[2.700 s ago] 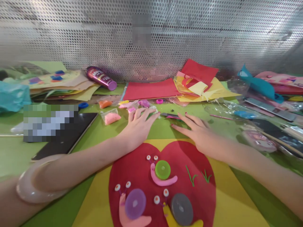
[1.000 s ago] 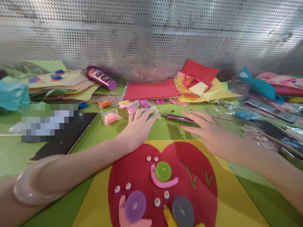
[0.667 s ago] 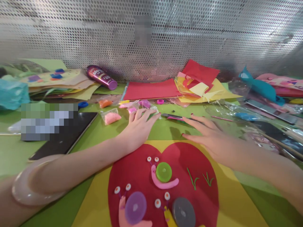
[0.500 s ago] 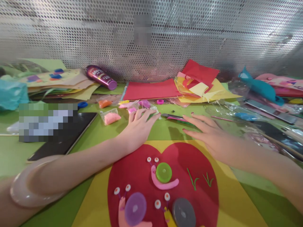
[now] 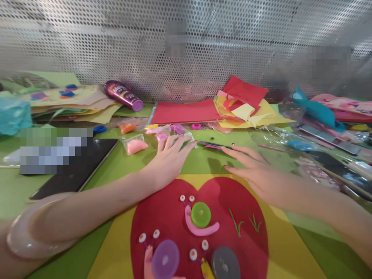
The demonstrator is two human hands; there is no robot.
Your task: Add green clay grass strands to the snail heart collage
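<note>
My left hand (image 5: 174,157) is stretched out with its fingers apart, beside small plastic bags of pink clay (image 5: 136,146); something green shows partly behind its fingertips. A utility knife (image 5: 211,145) with a pink and black handle lies between my hands. My right hand (image 5: 247,162) has its fingers spread and holds nothing; a fingertip is by the knife's handle, and I cannot tell if they touch. Below both hands lies a red paper heart (image 5: 232,201) on yellow paper (image 5: 110,248). Snails with a green cap (image 5: 200,214), a purple cap (image 5: 166,259) and a grey cap (image 5: 226,263) are on it, with green grass blades (image 5: 237,224).
A dark tablet (image 5: 81,170) lies at left. Behind it are stacked papers (image 5: 95,104) and a purple bottle (image 5: 124,95). Red paper sheets (image 5: 186,111) and yellow scraps (image 5: 267,112) sit along a perforated metal wall (image 5: 186,77). Clear packaging and a phone (image 5: 328,138) crowd the right.
My right hand has lowered slightly, and its fingertips are closer to the utility knife. My left hand stays about where it was. The view has shifted a little.
</note>
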